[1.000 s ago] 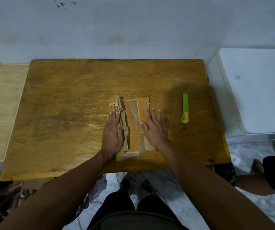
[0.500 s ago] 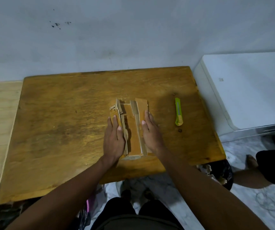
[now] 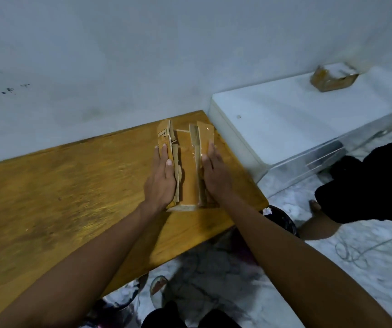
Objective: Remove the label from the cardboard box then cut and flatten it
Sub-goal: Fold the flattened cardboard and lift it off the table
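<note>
- The box, already cut open, lies on the table near its right end, just left of the white cabinet that stands against that end.
- Its panels run away from the person: a centre strip with a flap on each side, and the flaps rise a little instead of lying level.
- The left hand lies palm down on the flap left of the centre strip, fingers straight and close together. It grips nothing; it only presses, most likely to force the crease flat.
- The right hand does the same on the flap right of the strip, open and flat, fingers pointing away from the person, holding nothing.
- One hand on each flap spreads the load and probably keeps the cardboard from sliding on the smooth wood.
- A glossy film, perhaps tape, shows on the cardboard beside the right fingertips; a small printed mark sits on the far end of the left flap. Whether that mark is part of a label I cannot tell.
- The cutting looks done and flattening is the step in hand; the stiff creases may spring up once the palms lift.
- On the cabinet, well apart from the box, lies a brown crumpled scrap; what it is I cannot tell.
- No cutter shows anywhere.
</note>
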